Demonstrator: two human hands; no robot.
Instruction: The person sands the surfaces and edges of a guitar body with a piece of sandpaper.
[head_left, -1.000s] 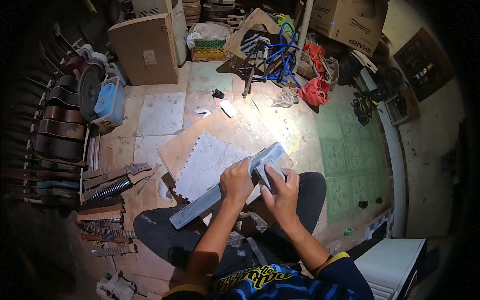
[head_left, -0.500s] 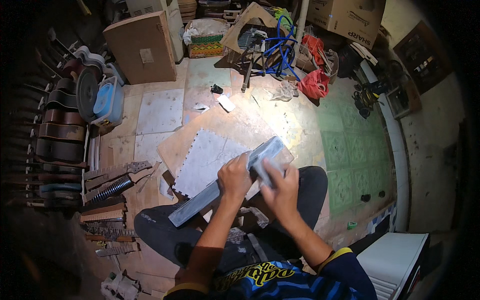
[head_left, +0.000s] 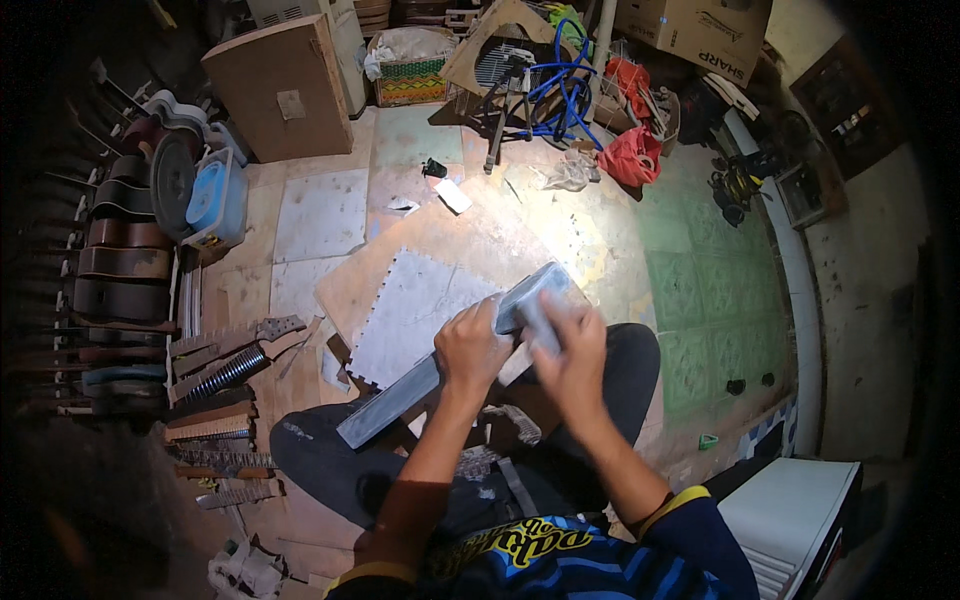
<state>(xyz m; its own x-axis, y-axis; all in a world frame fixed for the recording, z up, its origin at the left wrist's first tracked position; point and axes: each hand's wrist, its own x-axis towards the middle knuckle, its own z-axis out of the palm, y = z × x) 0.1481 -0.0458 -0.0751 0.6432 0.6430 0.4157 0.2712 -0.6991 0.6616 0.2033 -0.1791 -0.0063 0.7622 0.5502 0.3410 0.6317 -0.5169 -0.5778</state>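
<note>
A long, straight grey bar [head_left: 392, 402], dusty on its surface, lies slantwise over my lap, its far right end raised above the floor. My left hand [head_left: 468, 348] is wrapped round it near the upper middle. At that far end my right hand [head_left: 573, 350] is closed on a small grey pad [head_left: 541, 326], pressed to or just over the bar's side. Motion smears the pad and those fingers, so its exact kind does not show. Both my legs are crossed under the bar.
A pale foam mat [head_left: 420, 305] lies on a wooden board [head_left: 345, 275] in front of me. Guitar necks [head_left: 225, 375] are spread at the left, below a row of guitar bodies [head_left: 125, 262]. A white box-like appliance [head_left: 785, 510] stands close at my right.
My right hand and the grey pad have shifted slightly right and up along the bar's far end. The left hand keeps its hold, and the bar's far end has moved a little.
</note>
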